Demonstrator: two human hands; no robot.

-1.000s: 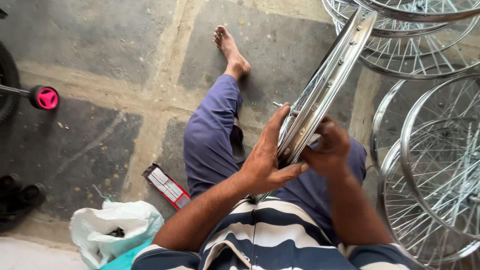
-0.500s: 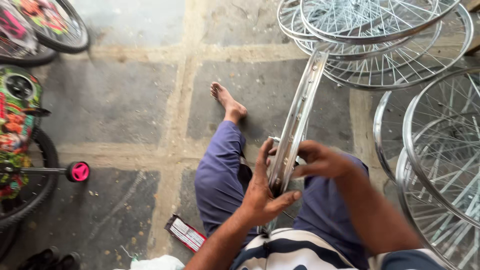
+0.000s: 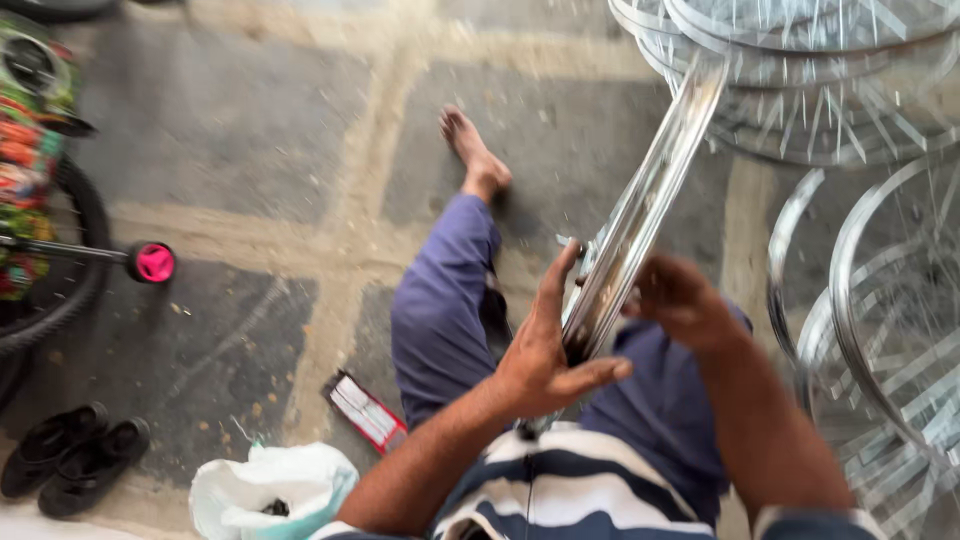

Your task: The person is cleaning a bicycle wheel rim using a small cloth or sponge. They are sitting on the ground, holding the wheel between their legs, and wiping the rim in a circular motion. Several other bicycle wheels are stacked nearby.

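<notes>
Already your left hand [image 3: 545, 355] and right hand [image 3: 680, 300] clamp the bare rim [image 3: 640, 220] across your lap; no spokes fitted yet, laced wheels [image 3: 800, 90] stacked beside.

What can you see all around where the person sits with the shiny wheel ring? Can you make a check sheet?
Surface: grey stone floor with pale joints.
Job's things: chrome wheel rim, tilted across the lap.
Clutter: white bag, small red packet, black sandals.
Grippers: left hand steadies the rim; right hand grips its other side.
Cables: nothing seen.
Surroundings: stacked spoked wheels, child's bicycle with pink pedal.
</notes>
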